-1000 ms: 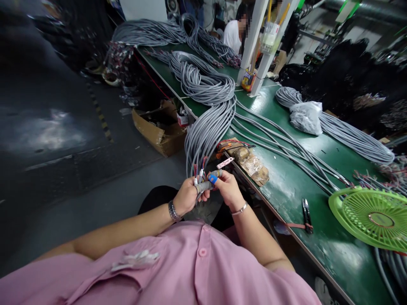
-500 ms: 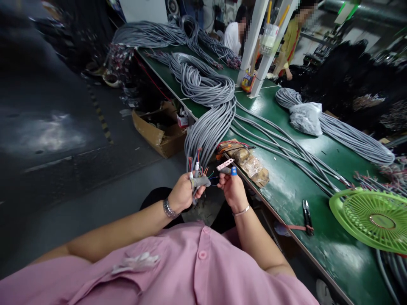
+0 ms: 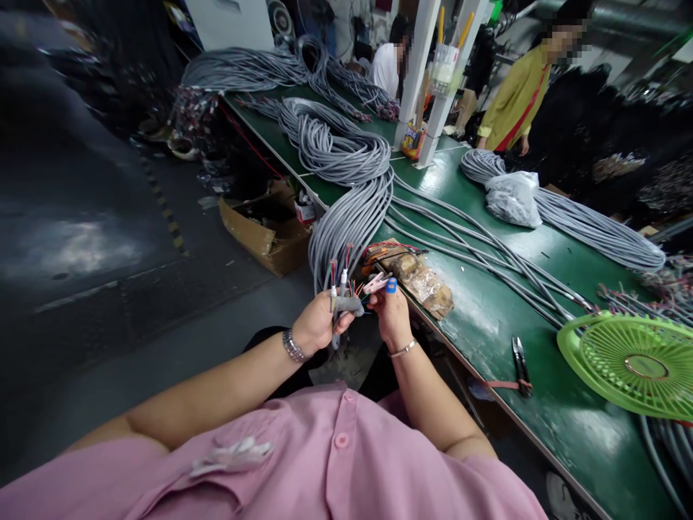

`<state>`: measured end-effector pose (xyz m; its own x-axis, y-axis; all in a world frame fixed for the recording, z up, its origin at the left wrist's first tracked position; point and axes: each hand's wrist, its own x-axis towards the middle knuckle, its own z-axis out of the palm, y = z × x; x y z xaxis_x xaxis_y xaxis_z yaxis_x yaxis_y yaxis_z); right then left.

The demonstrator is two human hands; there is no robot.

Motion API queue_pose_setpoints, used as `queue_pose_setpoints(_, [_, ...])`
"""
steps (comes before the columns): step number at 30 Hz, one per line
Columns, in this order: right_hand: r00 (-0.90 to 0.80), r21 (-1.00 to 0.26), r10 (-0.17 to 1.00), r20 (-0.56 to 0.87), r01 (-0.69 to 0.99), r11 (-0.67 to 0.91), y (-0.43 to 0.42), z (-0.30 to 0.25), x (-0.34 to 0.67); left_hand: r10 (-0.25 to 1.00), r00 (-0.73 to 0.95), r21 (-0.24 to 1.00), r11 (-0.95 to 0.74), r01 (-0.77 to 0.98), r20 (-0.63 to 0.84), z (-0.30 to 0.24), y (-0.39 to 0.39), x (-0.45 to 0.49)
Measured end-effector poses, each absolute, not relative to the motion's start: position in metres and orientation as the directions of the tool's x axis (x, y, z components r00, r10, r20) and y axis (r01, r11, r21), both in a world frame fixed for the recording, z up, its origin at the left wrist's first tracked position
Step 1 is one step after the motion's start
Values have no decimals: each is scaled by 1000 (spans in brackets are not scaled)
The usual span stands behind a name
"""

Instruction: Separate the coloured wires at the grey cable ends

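Note:
My left hand (image 3: 318, 323) is closed around the end of a grey cable (image 3: 346, 305), whose thin coloured wires (image 3: 343, 277) stick up above the fist. My right hand (image 3: 390, 312) is close beside it, fingers pinched on a small pink tool (image 3: 375, 284); a blue cot covers one fingertip (image 3: 390, 285). Both hands hover just off the near edge of the green bench (image 3: 487, 303), in front of a thick bundle of grey cables (image 3: 346, 217) hanging over that edge.
Small black cutters (image 3: 520, 358) and a green fan (image 3: 628, 361) lie on the bench to my right. A cardboard box (image 3: 265, 230) sits on the floor at left. Grey cable coils (image 3: 336, 144), a white bag (image 3: 512, 198) and white posts (image 3: 427, 79) lie farther off, with two people (image 3: 517, 94) beyond.
My right hand pulled away from the cable end, then came back close to it, now pinching the pink tool. A person in yellow has come into view at the far right.

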<state>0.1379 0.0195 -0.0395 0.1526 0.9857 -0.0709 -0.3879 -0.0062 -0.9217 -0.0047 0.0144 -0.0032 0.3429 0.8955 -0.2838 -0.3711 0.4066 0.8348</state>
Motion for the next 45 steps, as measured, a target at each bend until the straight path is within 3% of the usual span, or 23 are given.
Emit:
queue_pose_setpoints(3, [22, -836, 990, -139, -539, -106, 23, -34, 139, 894, 336, 832, 415, -369, -297, -4, 15, -2])
queue_pose_setpoints(5, [21, -808, 986, -165, -576, -123, 25, -31, 139, 889, 339, 833, 423, -356, -307, -6, 15, -1])
queue_pose_setpoints(10, [71, -790, 981, -180, -605, -101, 27, -31, 137, 876, 357, 842, 439, -313, -324, -11, 14, 0])
queue_pose_setpoints(22, [-73, -739, 978, -193, -645, -194, 20, -32, 140, 890, 322, 837, 426, -343, -322, -3, 7, -4])
queue_pose_setpoints(28, [-15, -747, 987, -158, -653, -129, 20, -31, 139, 868, 384, 804, 458, -378, -314, -3, 11, -9])
queue_pose_setpoints(37, [-9, -686, 972, -235, -707, -173, 25, -29, 139, 835, 444, 786, 499, -365, -324, -9, 21, -8])
queue_pose_setpoints(45, [-45, -644, 969, -245, -740, -197, 23, -29, 137, 851, 398, 783, 493, -379, -343, -9, 20, -6])
